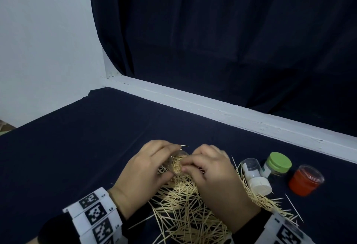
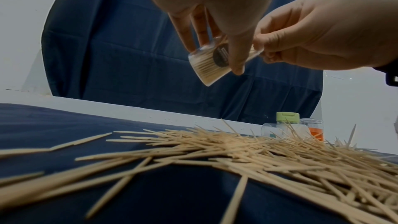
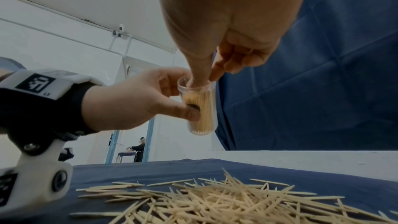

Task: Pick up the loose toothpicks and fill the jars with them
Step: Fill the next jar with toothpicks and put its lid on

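Filling step: left hand (image 3: 137, 101) grips the clear jar (image 3: 200, 108) at frame centre; right hand (image 3: 228, 54) fingers press toothpicks into its mouth. Next, gather more from the pile (image 1: 185, 205).

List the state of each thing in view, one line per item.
Clear jar: uncapped, held off the table, nearly full of toothpicks.
Left hand: grips the jar.
Right hand: fingertips at the jar's mouth.
Toothpick pile: loose on the cloth.
White-capped jar: on its side, capped.
Green-lidded jar: upright, closed.
Red jar: upright.
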`<state>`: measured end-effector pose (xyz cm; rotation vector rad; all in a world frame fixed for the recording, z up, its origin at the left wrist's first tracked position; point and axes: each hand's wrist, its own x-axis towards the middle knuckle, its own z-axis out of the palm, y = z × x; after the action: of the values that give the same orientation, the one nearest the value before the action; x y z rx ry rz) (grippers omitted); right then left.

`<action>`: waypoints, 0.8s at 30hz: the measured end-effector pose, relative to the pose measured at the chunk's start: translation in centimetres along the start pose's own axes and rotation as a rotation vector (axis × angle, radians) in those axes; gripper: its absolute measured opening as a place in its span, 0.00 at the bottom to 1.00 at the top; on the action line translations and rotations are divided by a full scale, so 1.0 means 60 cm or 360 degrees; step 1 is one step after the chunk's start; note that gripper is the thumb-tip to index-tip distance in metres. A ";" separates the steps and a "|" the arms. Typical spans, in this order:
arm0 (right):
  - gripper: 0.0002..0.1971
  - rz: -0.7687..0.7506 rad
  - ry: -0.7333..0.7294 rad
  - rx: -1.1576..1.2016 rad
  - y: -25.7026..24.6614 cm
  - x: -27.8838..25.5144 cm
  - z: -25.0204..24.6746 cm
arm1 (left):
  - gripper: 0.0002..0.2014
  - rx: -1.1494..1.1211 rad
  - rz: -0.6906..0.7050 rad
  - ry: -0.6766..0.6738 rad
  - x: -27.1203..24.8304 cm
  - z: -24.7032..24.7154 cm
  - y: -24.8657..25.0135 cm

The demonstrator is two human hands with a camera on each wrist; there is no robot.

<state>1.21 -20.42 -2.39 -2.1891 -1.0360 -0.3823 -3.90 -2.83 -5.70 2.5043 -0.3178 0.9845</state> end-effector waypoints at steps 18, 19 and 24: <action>0.09 -0.0142 0.0106 -0.0276 -0.041 0.001 0.000 | 0.21 -0.0011 0.0001 0.0093 0.004 -0.023 0.007; 0.09 -0.0127 0.0123 -0.0256 -0.039 0.001 -0.002 | 0.21 -0.0006 -0.0004 0.0089 0.004 -0.025 0.006; 0.07 -0.0241 0.0048 -0.0330 -0.042 0.007 -0.003 | 0.21 -0.0007 -0.0028 0.0049 0.005 -0.027 0.011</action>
<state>-0.45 -19.17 -0.93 -2.2843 -1.1958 -0.6140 -4.87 -2.69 -4.25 2.4812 -0.2877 1.0128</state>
